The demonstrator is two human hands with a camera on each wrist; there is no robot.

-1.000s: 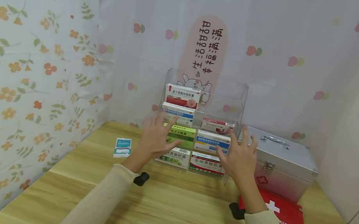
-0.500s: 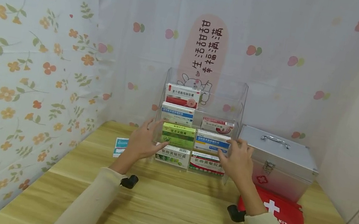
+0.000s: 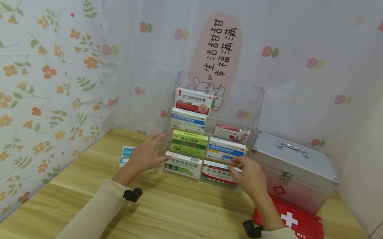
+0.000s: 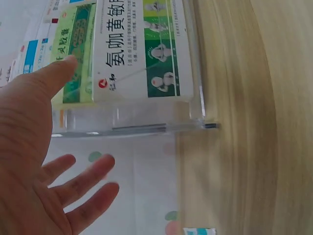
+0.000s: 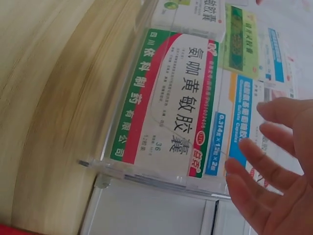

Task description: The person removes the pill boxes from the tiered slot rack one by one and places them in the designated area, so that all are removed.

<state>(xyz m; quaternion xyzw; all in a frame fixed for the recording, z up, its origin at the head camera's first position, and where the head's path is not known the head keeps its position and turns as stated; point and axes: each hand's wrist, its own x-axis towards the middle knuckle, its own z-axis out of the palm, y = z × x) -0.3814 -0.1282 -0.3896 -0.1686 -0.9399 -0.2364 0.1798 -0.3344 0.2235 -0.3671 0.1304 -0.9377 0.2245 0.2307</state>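
Note:
A clear acrylic stand (image 3: 172, 108) with tiered rows of medicine boxes stands on the table. My left hand (image 3: 145, 155) is at its left side, fingers spread and thumb toward the boxes; it holds nothing. Nearest are the green box (image 3: 189, 143) and the bottom-left white-and-green box (image 3: 182, 166). My right hand (image 3: 252, 177) is at the right side, fingers loosely bent in front of the blue-and-white box (image 3: 222, 149) and the red-and-green-edged box (image 3: 215, 174). In the right wrist view the right fingers (image 5: 244, 161) overlap the blue-and-white box; I cannot tell whether they touch it.
A silver metal case (image 3: 294, 166) stands right of the stand, with a red first-aid pouch (image 3: 312, 237) lying before it. A small teal-and-white packet (image 3: 126, 155) lies at the left. A white-and-red box (image 3: 193, 102) occupies an upper tier. Floral curtains hang behind.
Both hands have come down from the middle tiers toward the lower rows. The left hand has also shifted left, away from the box fronts. The boxes keep their places.

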